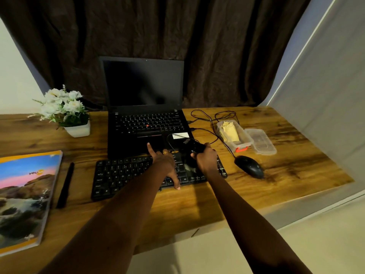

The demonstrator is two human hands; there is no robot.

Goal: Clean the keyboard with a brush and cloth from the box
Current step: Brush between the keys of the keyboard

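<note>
So, head view only: black keyboard (126,175) lies on the wooden desk (256,186), just in front of an open laptop (146,119) with a dark screen. Left hand (165,166) rests spread on the keyboard's middle, fingers open and flat, thumb at the near edge, index finger reaching onto the laptop's front edge. Right hand (206,158) is over the keyboard's right end, fingers wrapped tight around a dark brush (194,153); bristles look to touch the keys, blurry. Clear plastic box (234,135) sits well right of the keyboard, behind a black mouse (249,166), with a yellowish cloth (229,131) inside. Box lid (260,141) lies just beside it. Left of the keyboard: black pen (65,184), then a notebook (25,198); flower pot (67,111) further back.
</note>
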